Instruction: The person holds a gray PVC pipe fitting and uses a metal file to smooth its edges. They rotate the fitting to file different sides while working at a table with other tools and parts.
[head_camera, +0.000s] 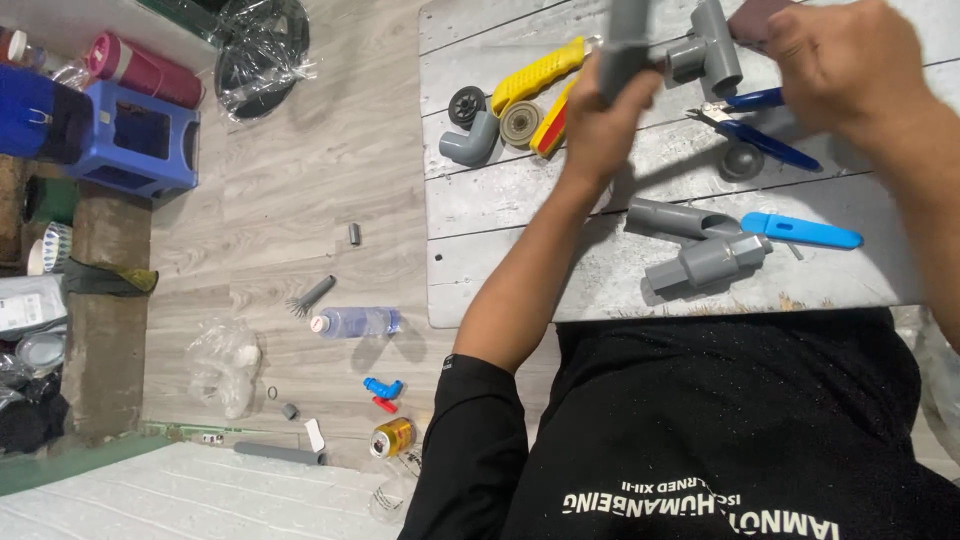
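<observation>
Seemingly midway, the left hand (610, 105) gripped a grey pipe (622, 40) at the tee fitting (708, 48) clasped by the right hand (850, 60), while other fittings (705, 262) lay unjoined on the table (520, 200).

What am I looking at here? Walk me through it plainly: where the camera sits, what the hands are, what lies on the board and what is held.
There is no machine here. A person wears a camera on the head, so this one picture looks down over their black shirt at their own two bare hands.

The left hand has its grip closed around a grey pipe. The right hand holds a grey tee fitting that the pipe meets.

Below them is a grey wooden board. On it lie a grey elbow fitting, a yellow-handled tool, blue-handled pliers, a blue-handled tool, a short cut pipe and a grey coupling.

On the floor to the left lie a plastic bottle, a can and a blue stool.
</observation>
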